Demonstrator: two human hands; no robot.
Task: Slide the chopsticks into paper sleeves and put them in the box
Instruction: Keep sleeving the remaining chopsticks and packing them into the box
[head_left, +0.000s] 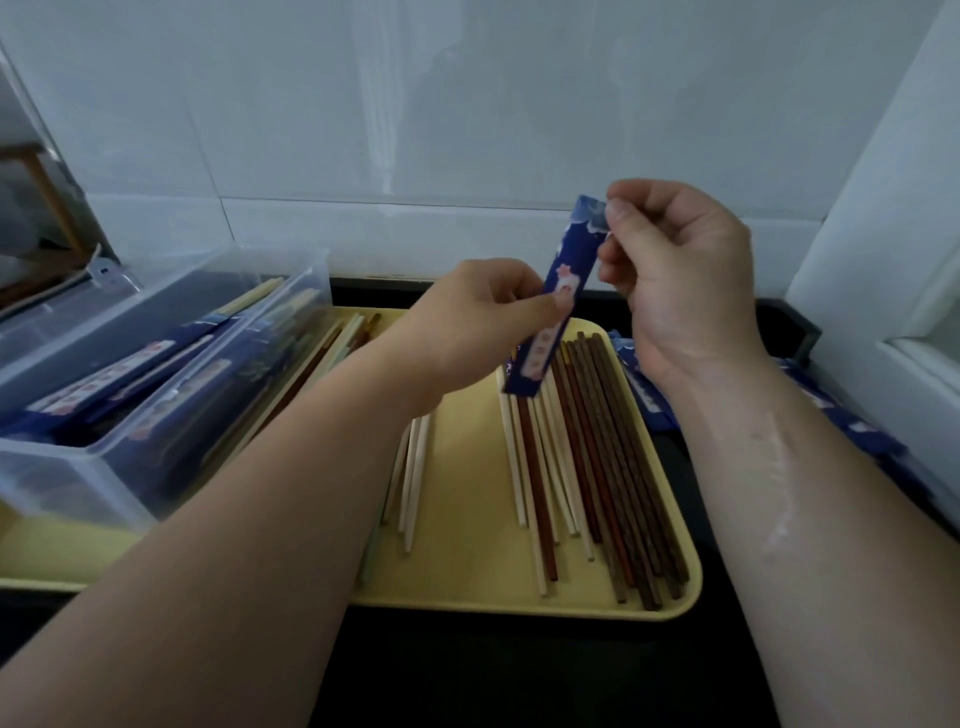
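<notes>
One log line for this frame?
left hand: pinches sleeve middle | right hand: pinches sleeve top | chopsticks: loose on tray | box: at left, part filled

two hands (470, 325) (675, 275), one raised sleeve (571, 260), one tray (467, 493)

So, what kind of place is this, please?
Probably a kitchen counter: a white tiled wall behind, a dark countertop, and a yellow tray of loose chopsticks.
</notes>
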